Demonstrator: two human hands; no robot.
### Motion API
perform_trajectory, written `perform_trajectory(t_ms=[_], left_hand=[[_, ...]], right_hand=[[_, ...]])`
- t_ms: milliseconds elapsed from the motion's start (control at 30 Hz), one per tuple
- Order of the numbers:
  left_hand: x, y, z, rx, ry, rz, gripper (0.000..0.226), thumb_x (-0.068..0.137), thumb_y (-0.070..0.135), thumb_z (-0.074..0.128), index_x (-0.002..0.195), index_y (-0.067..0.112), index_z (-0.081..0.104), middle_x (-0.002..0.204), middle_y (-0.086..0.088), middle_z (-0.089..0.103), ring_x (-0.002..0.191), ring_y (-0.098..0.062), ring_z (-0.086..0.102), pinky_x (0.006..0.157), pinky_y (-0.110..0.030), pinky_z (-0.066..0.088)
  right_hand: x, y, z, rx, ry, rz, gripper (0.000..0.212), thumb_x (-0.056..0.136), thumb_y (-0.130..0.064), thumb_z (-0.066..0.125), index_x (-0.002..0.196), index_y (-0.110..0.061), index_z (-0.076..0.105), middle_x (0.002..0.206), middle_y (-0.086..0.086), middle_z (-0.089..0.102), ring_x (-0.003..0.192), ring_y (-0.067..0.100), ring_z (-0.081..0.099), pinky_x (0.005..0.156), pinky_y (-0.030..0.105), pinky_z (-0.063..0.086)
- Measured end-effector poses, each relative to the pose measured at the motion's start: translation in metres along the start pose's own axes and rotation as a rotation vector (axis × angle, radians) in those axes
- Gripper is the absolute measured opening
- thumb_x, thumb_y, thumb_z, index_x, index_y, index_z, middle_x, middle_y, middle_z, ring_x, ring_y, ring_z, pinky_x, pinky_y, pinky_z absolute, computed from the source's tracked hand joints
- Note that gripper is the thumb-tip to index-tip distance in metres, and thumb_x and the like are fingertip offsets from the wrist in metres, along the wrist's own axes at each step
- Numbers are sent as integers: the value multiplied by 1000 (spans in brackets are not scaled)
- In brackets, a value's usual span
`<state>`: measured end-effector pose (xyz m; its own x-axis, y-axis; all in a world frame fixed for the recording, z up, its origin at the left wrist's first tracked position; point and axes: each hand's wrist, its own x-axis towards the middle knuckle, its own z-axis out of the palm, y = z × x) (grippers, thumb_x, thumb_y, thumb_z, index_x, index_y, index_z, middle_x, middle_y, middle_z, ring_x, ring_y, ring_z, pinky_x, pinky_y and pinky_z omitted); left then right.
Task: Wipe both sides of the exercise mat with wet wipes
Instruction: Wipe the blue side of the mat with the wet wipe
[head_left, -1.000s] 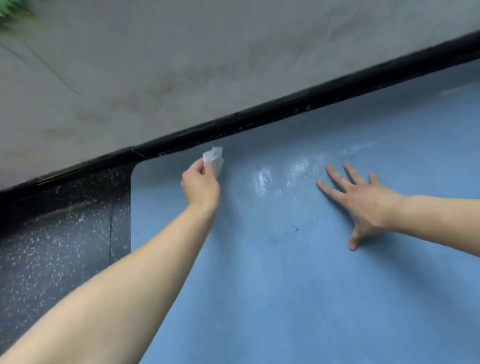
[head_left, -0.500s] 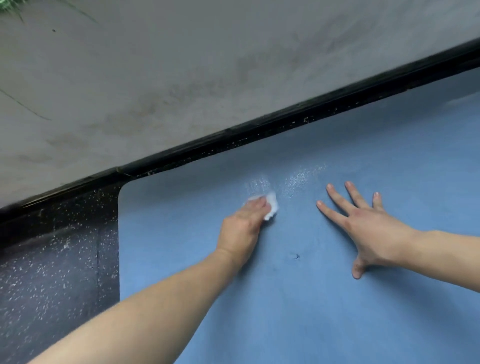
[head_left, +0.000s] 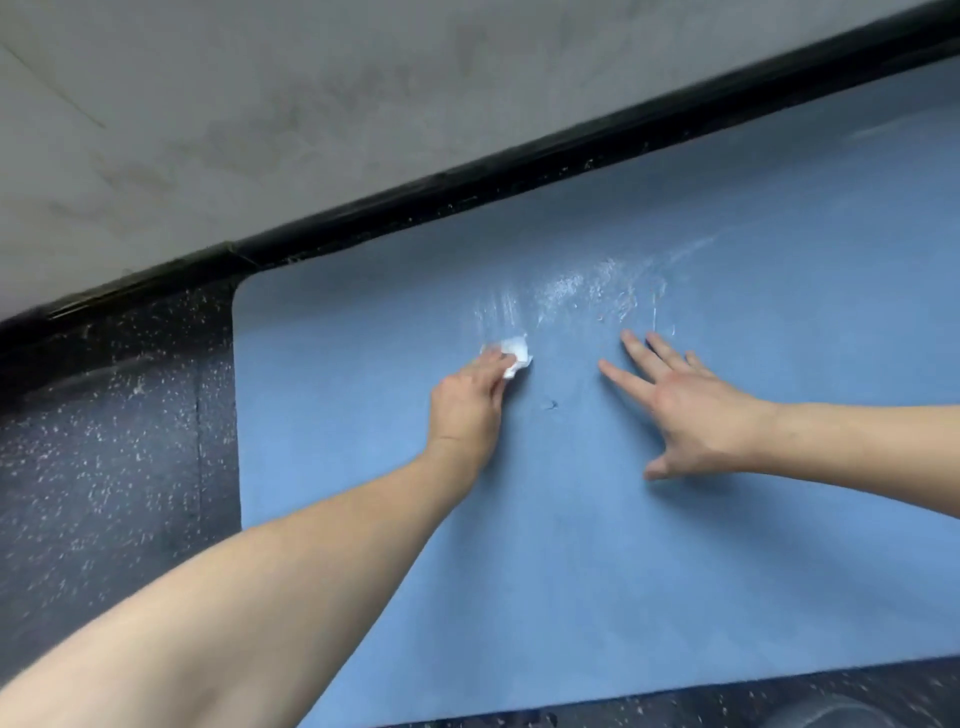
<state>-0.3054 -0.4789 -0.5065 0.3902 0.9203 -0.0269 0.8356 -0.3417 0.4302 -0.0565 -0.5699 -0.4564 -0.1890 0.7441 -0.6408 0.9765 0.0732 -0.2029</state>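
Mat (head_left: 597, 545) lies flat on speckled floor (head_left: 104, 467), far edge beside black baseboard (head_left: 415, 192) under grey wall (head_left: 311, 93). L→R: left hand (head_left: 467, 410) w/ fingers curled, pinching a balled white wipe (head_left: 511, 356) against mat; wet streaks (head_left: 587, 291) just beyond it; small dark nick (head_left: 549, 404) btw hands; right hand (head_left: 696, 410) flat, fingers straight & spread, pressing mat down. Mat prob light, soft, floppy, a bit slick where wet; to flip, best grab at rounded left corner (head_left: 249, 291) or an edge. Wipe limp, tears easy. No brand, label or writing visible
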Motion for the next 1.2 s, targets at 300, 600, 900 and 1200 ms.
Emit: perform_trajectory(t_ms=[300, 600, 900, 1200], left_hand=[[-148, -8, 8, -102, -253, 422, 41, 93, 11, 46, 124, 34, 62, 130, 12, 67, 120, -9, 63, 89, -22, 55], [-169, 20, 14, -128, -159, 292, 33, 95, 16, 46, 117, 35, 64, 125, 11, 69, 119, -8, 62, 78, -27, 59], [-262, -7, 19, -229, -437, 532, 36, 94, 12, 56, 126, 24, 68, 130, 7, 68, 119, -10, 64, 95, -29, 56], [-289, -2, 25, -175, -476, 622, 37, 97, 10, 48, 126, 22, 66, 136, 5, 64, 133, -11, 54, 103, -30, 50]], right_hand=[[-40, -18, 58, -267, -29, -272, 128, 84, -74, 65, 165, -24, -21, 166, 21, -38, 156, 40, -30, 130, 53, -7], [-50, -19, 89, -335, 66, -380, 129, 80, -80, 64, 168, -11, 1, 172, 27, -15, 159, 49, -14, 128, 64, 5], [-69, -8, 114, -459, 37, -790, 110, 87, -62, 70, 168, -14, 13, 173, 26, -13, 161, 43, -9, 129, 62, 3], [-94, -26, 127, -465, -205, -1080, 95, 93, -45, 71, 168, -23, 18, 174, 16, -14, 161, 34, -13, 129, 58, -1]])
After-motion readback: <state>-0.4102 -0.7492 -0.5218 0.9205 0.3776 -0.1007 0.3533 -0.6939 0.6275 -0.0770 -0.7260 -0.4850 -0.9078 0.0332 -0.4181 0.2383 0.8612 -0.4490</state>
